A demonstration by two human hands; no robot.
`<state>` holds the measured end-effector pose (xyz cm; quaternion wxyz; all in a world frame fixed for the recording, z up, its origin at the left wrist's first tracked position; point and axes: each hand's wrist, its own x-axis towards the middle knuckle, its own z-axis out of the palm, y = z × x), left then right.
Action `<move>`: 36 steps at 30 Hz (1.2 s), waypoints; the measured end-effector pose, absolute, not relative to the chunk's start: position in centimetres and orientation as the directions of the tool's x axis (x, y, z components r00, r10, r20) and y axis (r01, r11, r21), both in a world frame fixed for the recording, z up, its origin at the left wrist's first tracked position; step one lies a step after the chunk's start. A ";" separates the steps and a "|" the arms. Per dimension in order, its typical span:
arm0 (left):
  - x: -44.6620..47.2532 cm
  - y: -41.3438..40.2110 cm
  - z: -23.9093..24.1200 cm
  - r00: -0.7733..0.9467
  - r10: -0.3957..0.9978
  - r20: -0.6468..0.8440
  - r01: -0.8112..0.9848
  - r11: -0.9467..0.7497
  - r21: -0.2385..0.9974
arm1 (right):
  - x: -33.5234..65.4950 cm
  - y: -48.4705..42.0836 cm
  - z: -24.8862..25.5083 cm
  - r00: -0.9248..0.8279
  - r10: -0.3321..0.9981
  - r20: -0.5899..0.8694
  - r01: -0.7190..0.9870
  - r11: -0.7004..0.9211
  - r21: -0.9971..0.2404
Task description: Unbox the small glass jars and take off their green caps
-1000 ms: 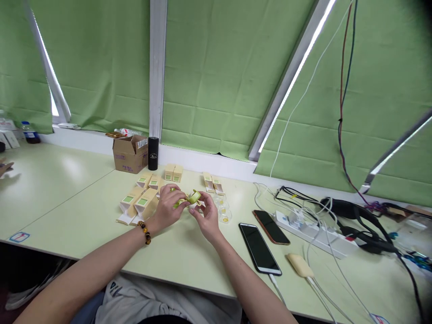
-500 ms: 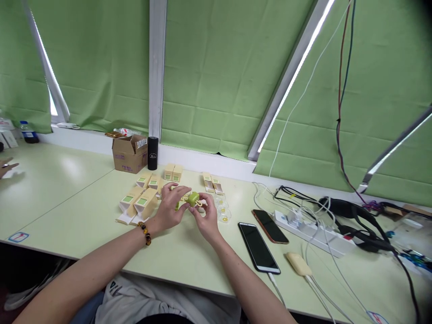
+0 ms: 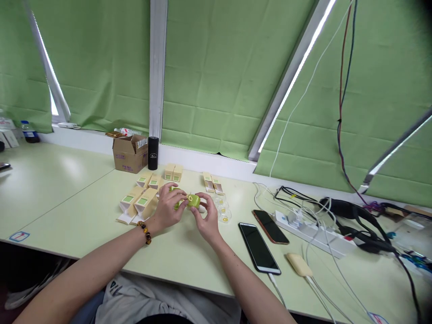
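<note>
Above the table I hold a small rounded green case [image 3: 193,200] with a pale loop on it; its exact kind I cannot make out. My left hand [image 3: 168,206] pinches it from the left near the loop, and a beaded bracelet circles that wrist. The fingers of my right hand [image 3: 207,219] are closed on its right side. More green pieces lie behind my left fingers, mostly hidden. Beside my left hand stand open cream cartons with green labels [image 3: 146,202]. Clear plastic trays with yellow spots [image 3: 223,211] lie right of my right hand.
Behind are small cream boxes [image 3: 173,173], a cardboard box [image 3: 129,154] and a black cylinder [image 3: 153,153]. Two phones [image 3: 259,247], a cream charger [image 3: 299,264], a power strip [image 3: 313,231] and tangled cables lie on the right. The table's front edge is near my body.
The green case has turned in my fingers: its loop pointed right and now faces left, by my left fingertips. At the far left, another person's hand has gone from view; a dark flat object shows there.
</note>
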<state>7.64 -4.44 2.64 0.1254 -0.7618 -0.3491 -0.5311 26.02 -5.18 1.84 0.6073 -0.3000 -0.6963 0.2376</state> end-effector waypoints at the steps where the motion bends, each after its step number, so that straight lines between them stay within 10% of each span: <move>1: 7.6 -4.4 2.7 0.178 0.400 0.899 0.667 -0.721 0.189 | 26.0 -5.2 1.8 -0.091 0.705 0.703 0.128 0.709 -0.694; 17: 7.5 -4.1 2.7 0.253 0.353 0.901 0.624 -0.771 0.127 | 26.0 -5.0 1.3 -0.097 0.679 0.727 0.151 0.732 -0.664; 36: 8.3 -4.3 2.3 0.118 0.484 0.867 0.438 -0.809 0.392 | 25.9 -5.0 1.4 -0.115 0.647 0.753 0.128 0.762 -0.635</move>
